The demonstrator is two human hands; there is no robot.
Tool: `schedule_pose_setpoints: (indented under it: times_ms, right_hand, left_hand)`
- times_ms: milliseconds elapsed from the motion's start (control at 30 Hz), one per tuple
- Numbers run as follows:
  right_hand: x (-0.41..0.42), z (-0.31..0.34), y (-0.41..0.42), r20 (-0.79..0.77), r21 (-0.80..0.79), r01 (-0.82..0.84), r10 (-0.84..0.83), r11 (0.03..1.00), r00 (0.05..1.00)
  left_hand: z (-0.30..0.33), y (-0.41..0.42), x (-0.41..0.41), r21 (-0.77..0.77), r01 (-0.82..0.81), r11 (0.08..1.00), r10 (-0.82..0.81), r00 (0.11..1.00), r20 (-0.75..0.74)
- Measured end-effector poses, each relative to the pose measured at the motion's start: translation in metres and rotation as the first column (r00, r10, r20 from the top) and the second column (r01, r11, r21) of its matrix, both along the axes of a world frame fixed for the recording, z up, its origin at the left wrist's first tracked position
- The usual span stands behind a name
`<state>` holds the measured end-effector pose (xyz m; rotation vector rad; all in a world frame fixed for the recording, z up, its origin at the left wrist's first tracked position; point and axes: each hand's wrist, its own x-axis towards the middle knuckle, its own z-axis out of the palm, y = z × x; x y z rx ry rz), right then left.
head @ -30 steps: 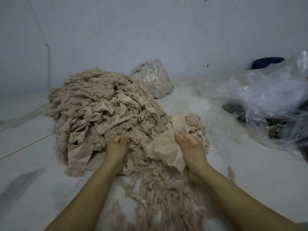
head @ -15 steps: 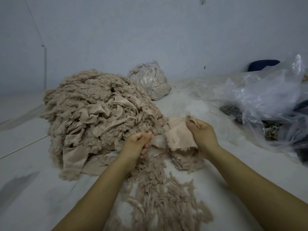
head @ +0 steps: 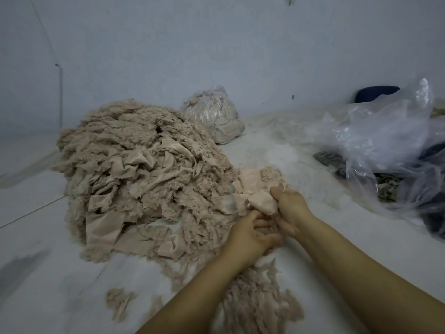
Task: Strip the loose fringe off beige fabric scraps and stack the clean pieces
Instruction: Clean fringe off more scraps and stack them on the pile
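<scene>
- Head view: I see my right hand [head: 290,208] with its grip clamped on a beige fabric scrap [head: 261,201]; fingers curled round the crumpled piece, held just above the floor [head: 36,273].
- My left hand [head: 250,233] sits just beside and below the right, touching it. Its fingers are curled toward the scrap's lower edge, but I cannot tell whether that grip is pinching fringe or holding nothing.
- The scrap lies at the right foot of the big pile of fringed scraps [head: 142,174], which fills the left middle of the floor.
- Behind the held scrap, a small stack of pieces [head: 262,178] rests against the pile's right side.
- Loose stripped fringe [head: 255,304] is strewn on the floor under my forearms.
- A filled clear bag [head: 214,116] stands by the wall behind the pile.
- Crumpled clear plastic sheeting [head: 385,145] covers dark items at far right.
</scene>
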<state>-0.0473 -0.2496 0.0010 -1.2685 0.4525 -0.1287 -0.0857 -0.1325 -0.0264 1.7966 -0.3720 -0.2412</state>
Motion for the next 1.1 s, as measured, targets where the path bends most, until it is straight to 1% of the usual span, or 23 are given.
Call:
schedule_pose_setpoints:
  times_ms: [67,100,167,200,300,333,367,400,467,533,600,667,700,767,833,867,900,933,967,1000,1033,1067,1100]
  right_hand:
    - [0.000,0.002,0.000,0.000,-0.010,-0.022,0.022,1.000,1.000]
    - [-0.001,0.002,-0.002,0.009,-0.023,-0.022,0.022,1.000,1.000]
    - [0.000,0.002,-0.007,0.042,-0.047,-0.014,0.016,0.999,0.999]
    - [0.000,0.002,-0.010,0.056,-0.085,-0.010,0.015,0.996,0.998]
    - [0.002,0.001,-0.024,0.082,-0.303,-0.069,0.098,0.950,0.992]
    - [0.001,0.001,-0.028,0.063,-0.427,-0.109,0.149,0.898,0.987]
    - [0.001,0.000,-0.031,0.022,-0.584,-0.138,0.185,0.800,0.982]
    - [0.001,-0.002,-0.034,-0.031,-0.742,-0.152,0.194,0.653,0.981]
    - [-0.002,-0.007,-0.034,-0.065,-0.915,-0.113,0.135,0.386,0.989]
    - [-0.005,-0.013,-0.030,0.010,-0.973,-0.013,0.098,0.231,0.995]
    - [-0.011,-0.022,-0.022,0.052,-0.988,0.026,0.175,0.151,0.983]
    - [-0.016,-0.035,-0.014,-0.045,-0.995,-0.068,0.282,0.071,0.958]
    - [-0.016,-0.041,-0.011,-0.132,-0.990,-0.143,0.295,0.016,0.946]
    - [-0.015,-0.046,-0.011,-0.276,-0.961,-0.268,0.236,-0.065,0.932]
    - [-0.011,-0.041,-0.009,-0.259,-0.966,-0.253,0.157,-0.059,0.953]
    - [-0.011,-0.037,-0.004,-0.183,-0.982,-0.174,0.140,-0.077,0.973]
    - [-0.013,-0.034,0.002,-0.052,-0.996,-0.037,0.170,-0.086,0.984]
    - [-0.015,-0.030,0.010,0.097,-0.993,0.112,0.244,-0.048,0.965]
    - [-0.016,-0.028,0.021,0.204,-0.978,0.207,0.330,0.025,0.922]
    - [-0.019,-0.024,0.033,0.231,-0.973,0.202,0.412,0.114,0.881]
    - [-0.022,-0.021,0.046,0.204,-0.974,0.128,0.480,0.187,0.853]
    - [-0.022,-0.020,0.059,0.142,-0.973,0.019,0.534,0.230,0.834]
    - [-0.021,-0.020,0.069,0.064,-0.967,-0.093,0.576,0.239,0.815]
  left_hand:
    - [0.003,-0.004,-0.003,-0.180,-0.013,0.984,-0.013,0.990,-0.140]
    - [0.006,-0.003,-0.005,-0.202,-0.008,0.979,-0.026,0.987,-0.162]
    - [0.008,0.005,-0.008,-0.149,0.057,0.987,-0.082,0.982,-0.169]
    - [0.009,0.011,-0.008,-0.081,0.118,0.990,-0.130,0.978,-0.166]
    - [0.019,0.036,-0.007,0.140,0.298,0.944,-0.273,0.946,-0.175]
    - [0.022,0.045,-0.004,0.190,0.318,0.929,-0.290,0.943,-0.163]
    - [0.027,0.054,-0.002,0.227,0.310,0.923,-0.286,0.949,-0.133]
    - [0.030,0.062,0.002,0.262,0.266,0.928,-0.256,0.964,-0.073]
    - [0.031,0.074,0.010,0.336,0.078,0.939,-0.115,0.989,0.091]
    - [0.028,0.083,0.017,0.385,-0.187,0.904,0.080,0.957,0.277]
    - [0.022,0.092,0.022,0.477,-0.348,0.807,0.143,0.899,0.414]
    - [0.012,0.099,0.026,0.632,-0.371,0.680,0.140,0.912,0.385]
    - [0.008,0.101,0.027,0.656,-0.371,0.658,0.155,0.918,0.364]
    - [0.002,0.105,0.026,0.554,-0.354,0.753,0.168,0.918,0.358]
    - [-0.003,0.111,0.025,0.512,-0.308,0.802,0.120,0.923,0.366]
    - [-0.005,0.116,0.025,0.524,-0.265,0.810,0.082,0.935,0.346]
    - [-0.006,0.119,0.025,0.522,-0.216,0.825,0.039,0.944,0.327]
    - [-0.007,0.123,0.026,0.523,-0.176,0.834,0.000,0.948,0.318]
    - [-0.009,0.126,0.025,0.481,-0.162,0.862,0.000,0.948,0.320]
    - [-0.010,0.128,0.023,0.414,-0.195,0.889,0.050,0.941,0.335]
    - [-0.011,0.131,0.022,0.338,-0.267,0.902,0.135,0.921,0.365]
    - [-0.013,0.134,0.023,0.306,-0.363,0.880,0.229,0.889,0.396]
    - [-0.012,0.138,0.022,0.327,-0.442,0.835,0.296,0.863,0.410]
